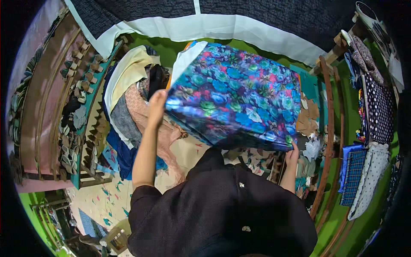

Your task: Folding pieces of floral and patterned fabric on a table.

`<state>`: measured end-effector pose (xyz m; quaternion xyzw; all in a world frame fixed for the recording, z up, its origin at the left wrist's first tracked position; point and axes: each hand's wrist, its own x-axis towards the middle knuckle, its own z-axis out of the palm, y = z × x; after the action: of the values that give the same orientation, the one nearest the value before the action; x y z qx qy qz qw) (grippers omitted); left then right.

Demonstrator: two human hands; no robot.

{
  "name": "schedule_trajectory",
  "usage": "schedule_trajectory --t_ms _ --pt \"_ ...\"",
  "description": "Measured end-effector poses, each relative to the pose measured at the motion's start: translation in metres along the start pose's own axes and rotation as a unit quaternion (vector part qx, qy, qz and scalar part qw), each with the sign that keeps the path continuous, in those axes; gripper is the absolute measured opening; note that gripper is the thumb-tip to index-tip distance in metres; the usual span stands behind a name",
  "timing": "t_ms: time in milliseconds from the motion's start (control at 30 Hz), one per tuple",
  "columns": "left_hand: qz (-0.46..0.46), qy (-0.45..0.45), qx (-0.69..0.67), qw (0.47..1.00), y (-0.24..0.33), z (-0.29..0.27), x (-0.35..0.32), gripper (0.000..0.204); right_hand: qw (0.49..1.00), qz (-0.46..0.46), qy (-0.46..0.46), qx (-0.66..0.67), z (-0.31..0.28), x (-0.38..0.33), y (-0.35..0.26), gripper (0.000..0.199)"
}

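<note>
At the far left a rack (81, 111) of wooden frames leans along the wall, with small dark and pale pieces set in rows on it. Just right of it lies a heap of cloth (128, 107): a cream sheet on top, grey and peach pieces beneath, a blue one at the bottom edge. Below the heap the floor (107, 201) is pale and strewn with small coloured scraps.

The left hand (157, 103) is raised on a bare forearm and closed on the left edge of a floral cloth (233, 94), fingers pinched around the fold. The cloth is dark blue with turquoise, pink and green flowers; it is held spread in the air in front of the person, over the heap and the floor, touching neither as far as can be seen. A white lining (186, 60) shows at its upper left corner. Behind it a white sheet (205, 28) runs under a dark patterned fabric (265, 10) along the top.

The right hand (293, 155) is lower, gripping the cloth's lower right corner; the fingers are mostly hidden behind the fabric. Below the cloth is the person's black shirt (222, 205).

Right of the hand lie torn brown and white scraps (309, 124) against a curved wooden rail (329, 128). Beyond the rail, at the far right, hang a black polka-dot cloth (379, 111), a blue checked cloth (354, 171) and a white dotted one (370, 180).
</note>
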<state>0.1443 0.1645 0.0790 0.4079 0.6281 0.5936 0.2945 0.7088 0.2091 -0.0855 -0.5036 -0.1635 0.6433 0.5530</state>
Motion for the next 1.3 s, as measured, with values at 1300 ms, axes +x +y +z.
schedule_trajectory --t_ms 1300 --pt "-0.095 0.055 0.181 0.977 -0.191 -0.018 0.021 0.032 0.922 0.189 -0.063 -0.333 -0.036 -0.032 0.026 0.026"
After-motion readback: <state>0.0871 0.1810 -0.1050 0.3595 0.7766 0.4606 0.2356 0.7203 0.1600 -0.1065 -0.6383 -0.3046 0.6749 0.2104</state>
